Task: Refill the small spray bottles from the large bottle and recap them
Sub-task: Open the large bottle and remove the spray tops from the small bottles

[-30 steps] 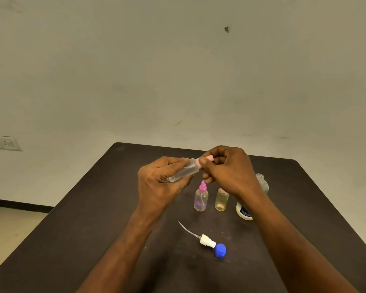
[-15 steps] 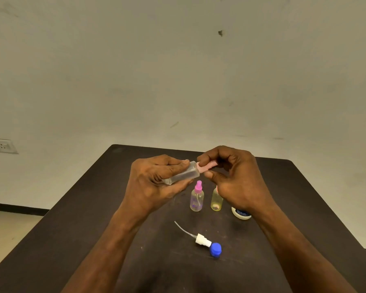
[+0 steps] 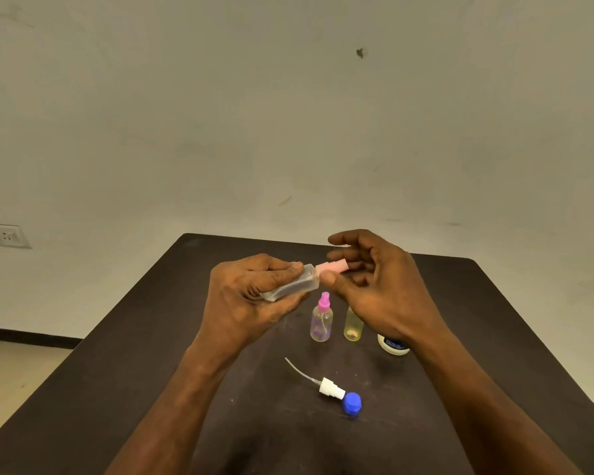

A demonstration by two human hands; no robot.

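My left hand (image 3: 251, 299) grips a small clear flat bottle (image 3: 294, 284), held tilted on its side above the table. The bottle's pale pink cap (image 3: 331, 266) points right. My right hand (image 3: 374, 286) is around the cap with fingers spread loosely; only the thumb tip touches the cap's base. Below stand a small bottle with a pink spray top (image 3: 321, 320) and a small yellowish bottle (image 3: 353, 325), its top hidden by my right hand. The large bottle (image 3: 391, 346) shows only its white base with a blue label behind my right wrist.
A white spray pump with a thin dip tube (image 3: 330, 388) lies on the dark table (image 3: 151, 371), next to a blue cap (image 3: 352, 403). A wall socket (image 3: 4, 235) is at far left. The table's back edge meets a pale wall.
My right hand's fingers, curled round the pink cap before, have spread open off it. My left hand keeps hold of the clear bottle, slightly lower and to the left.
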